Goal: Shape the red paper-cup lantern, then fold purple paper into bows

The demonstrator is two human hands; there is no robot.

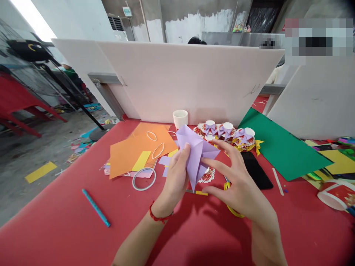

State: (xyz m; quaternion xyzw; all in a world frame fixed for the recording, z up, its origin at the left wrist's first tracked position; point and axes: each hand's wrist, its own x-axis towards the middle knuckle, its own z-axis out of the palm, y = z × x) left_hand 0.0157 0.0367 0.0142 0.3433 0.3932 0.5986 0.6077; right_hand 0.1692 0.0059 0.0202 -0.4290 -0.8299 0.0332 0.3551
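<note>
A folded piece of purple paper [195,151] with several pointed flaps is held up over the red table. My left hand [177,168] grips it from the left, thumb pressed on its front face. My right hand [235,177] is at its right side with fingers spread, the index fingertip at or close to a lower flap; whether it touches I cannot tell. Behind the paper stand several small white cups with purple bows [226,129]. Partly hidden by my right hand lie yellow-handled scissors [235,211].
On the left lie orange paper sheets [124,155], a roll of tape [144,179] and a teal pen [96,207]. A white cup [180,118] stands at the white partition [180,81]. Rightward are a black phone [257,171], green card [288,147] and a tipped paper cup [337,195].
</note>
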